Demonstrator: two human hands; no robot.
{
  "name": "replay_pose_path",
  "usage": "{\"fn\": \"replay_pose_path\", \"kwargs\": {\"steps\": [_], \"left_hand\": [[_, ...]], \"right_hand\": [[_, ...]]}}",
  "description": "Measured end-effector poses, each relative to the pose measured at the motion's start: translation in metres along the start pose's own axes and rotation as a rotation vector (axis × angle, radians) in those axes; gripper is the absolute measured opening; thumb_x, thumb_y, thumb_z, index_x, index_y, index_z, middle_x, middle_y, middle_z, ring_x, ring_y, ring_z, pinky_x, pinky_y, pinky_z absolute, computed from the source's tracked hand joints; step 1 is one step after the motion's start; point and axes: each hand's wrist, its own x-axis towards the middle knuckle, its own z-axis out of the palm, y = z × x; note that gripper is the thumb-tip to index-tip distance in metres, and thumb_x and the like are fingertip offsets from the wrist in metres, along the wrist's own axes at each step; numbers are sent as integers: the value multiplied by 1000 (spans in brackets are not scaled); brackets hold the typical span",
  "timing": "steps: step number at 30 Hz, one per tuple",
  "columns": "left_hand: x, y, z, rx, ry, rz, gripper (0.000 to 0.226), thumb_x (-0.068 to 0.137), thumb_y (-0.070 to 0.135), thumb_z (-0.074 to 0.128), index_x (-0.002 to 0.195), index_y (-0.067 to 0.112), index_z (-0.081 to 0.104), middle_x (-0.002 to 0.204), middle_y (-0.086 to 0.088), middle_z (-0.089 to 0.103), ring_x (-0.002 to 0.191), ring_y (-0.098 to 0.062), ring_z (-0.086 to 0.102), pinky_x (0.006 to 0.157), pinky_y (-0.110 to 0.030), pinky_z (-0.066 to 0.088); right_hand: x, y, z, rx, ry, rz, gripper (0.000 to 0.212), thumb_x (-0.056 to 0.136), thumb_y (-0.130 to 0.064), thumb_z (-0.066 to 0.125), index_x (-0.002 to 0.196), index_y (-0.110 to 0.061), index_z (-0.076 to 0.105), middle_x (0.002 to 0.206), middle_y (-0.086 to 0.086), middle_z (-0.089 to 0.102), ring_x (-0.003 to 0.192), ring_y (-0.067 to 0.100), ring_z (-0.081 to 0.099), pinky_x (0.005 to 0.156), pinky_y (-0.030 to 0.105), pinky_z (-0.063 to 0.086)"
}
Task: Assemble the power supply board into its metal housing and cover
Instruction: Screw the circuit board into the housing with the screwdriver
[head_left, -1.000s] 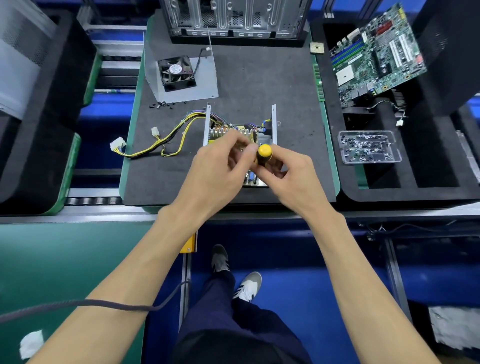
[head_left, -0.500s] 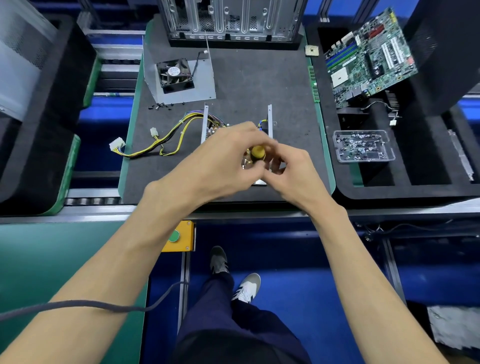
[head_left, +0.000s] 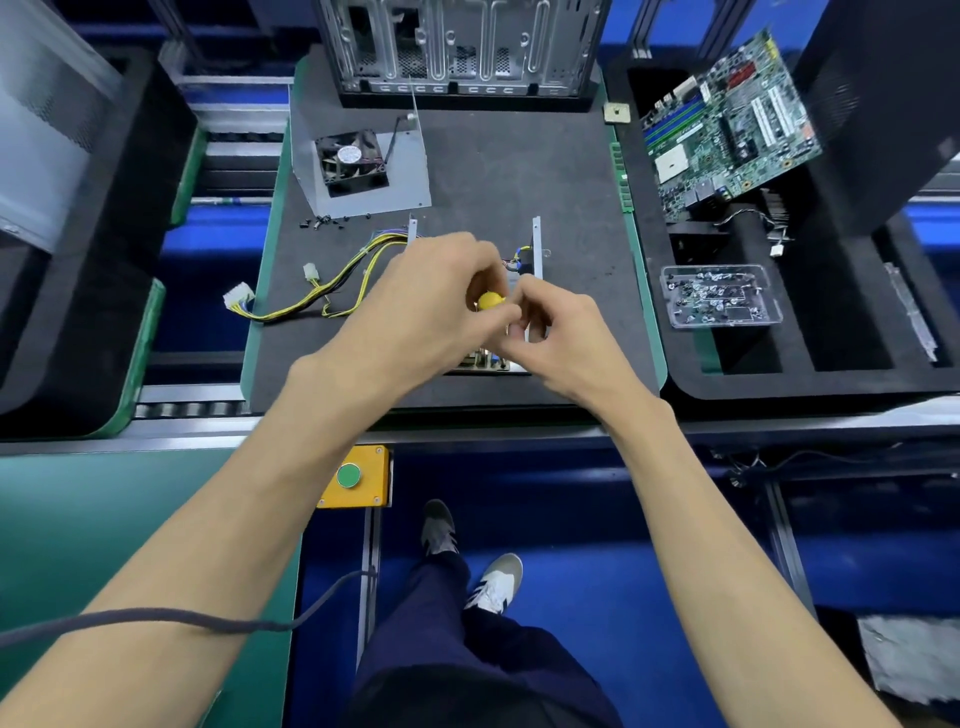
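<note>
A yellow screwdriver cap (head_left: 490, 301) shows between the two hands; yellow and black wires (head_left: 332, 291) end in white connectors (head_left: 239, 298); the work mat (head_left: 519, 171) is dark grey with a green edge; the fan (head_left: 350, 162) is black with a white round label on a pale grey metal plate (head_left: 405, 176); the motherboard (head_left: 727, 119) is green with blue and white slots; the button box (head_left: 358, 475) is yellow with a green button; the floor (head_left: 597, 571) is blue; the shoes (head_left: 496, 582) are grey with white stripes; the trousers (head_left: 457, 649) are dark navy.
</note>
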Motion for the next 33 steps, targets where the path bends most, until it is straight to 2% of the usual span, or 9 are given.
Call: {"fn": "replay_pose_path", "kwargs": {"steps": [4,9,13,18,20,23,27,31,33], "left_hand": [[-2,0,-5,-18,-171,95,28,83,-1,64,104,13,76,103,-2,67,98,-22,62,92,-42,48],[-4,0,1,29,8,-25,19,85,31,75,96,17,69,88,3,61,82,-18,57,81,-42,50],[-3,-2,-3,38,-166,116,23,85,0,64,101,12,75,103,-5,62,98,-25,58,91,-43,46],[-7,1,3,34,9,-31,23,85,33,74,99,17,66,85,5,57,79,-18,55,79,-39,50],[-6,-1,2,24,-32,3,10,89,21,70,97,15,70,84,5,57,81,-19,54,81,-44,49],[-5,-1,-1,20,-145,90,24,88,3,62,107,13,73,104,-3,60,95,-25,58,87,-44,48],[-5,2,2,34,-15,-25,24,85,38,73,98,19,68,85,6,58,79,-15,54,78,-36,49],[-2,1,-2,39,-150,90,20,90,7,63,103,15,75,100,-1,60,93,-23,59,87,-44,48],[-3,3,-2,39,-170,92,22,89,11,65,109,17,72,106,-1,60,97,-22,59,89,-43,48]], "right_hand": [[-2,3,-2,23,-31,-25,14,79,-43,71,80,-48,58,64,-16,57,57,10,41,61,28,40],[-1,0,2,-18,5,24,25,70,-52,65,76,-33,52,60,-17,53,56,12,39,57,29,36],[-2,-1,2,-2,-14,-3,18,72,-54,64,85,-42,62,64,-14,57,56,12,41,59,28,40],[-2,0,4,-15,30,26,20,69,-53,62,73,-37,50,60,-17,55,57,12,41,56,28,37],[-2,-1,6,7,30,27,21,72,-54,65,78,-38,54,60,-15,56,55,11,42,56,28,39],[-4,1,4,-5,4,-17,10,77,-47,64,84,-53,59,62,-16,56,56,10,43,57,23,39],[-2,-1,3,-22,13,54,15,68,-47,63,76,-37,57,58,-15,55,56,11,42,57,30,39],[-2,-5,-1,29,-2,23,8,73,-45,66,79,-42,63,63,-5,59,55,9,43,57,23,39],[-2,-5,-4,27,-7,17,10,75,-33,68,82,-39,65,64,-1,61,55,8,41,57,23,39]]}}
